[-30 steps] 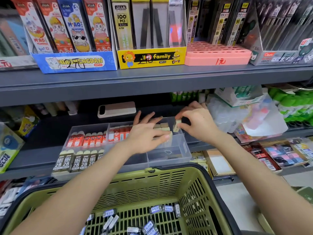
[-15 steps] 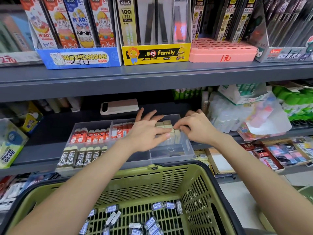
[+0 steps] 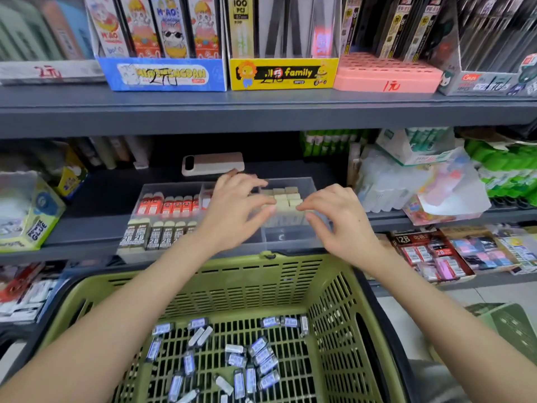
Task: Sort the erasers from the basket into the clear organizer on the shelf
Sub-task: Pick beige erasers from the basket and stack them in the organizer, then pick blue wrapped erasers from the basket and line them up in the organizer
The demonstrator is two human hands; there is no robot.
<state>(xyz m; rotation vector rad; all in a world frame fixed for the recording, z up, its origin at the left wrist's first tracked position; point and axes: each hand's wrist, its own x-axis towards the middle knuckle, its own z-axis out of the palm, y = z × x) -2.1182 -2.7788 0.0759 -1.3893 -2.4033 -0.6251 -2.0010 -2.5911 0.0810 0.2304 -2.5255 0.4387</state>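
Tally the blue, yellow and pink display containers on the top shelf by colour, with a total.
Blue box: 1
Yellow box: 1
Pink tray: 1
Total: 3

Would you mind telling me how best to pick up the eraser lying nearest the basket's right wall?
Pinch its two long sides, coming straight down from above: the eraser lies on the basket floor, long axis pointing away, and the wall beside it likely blocks a sideways reach.
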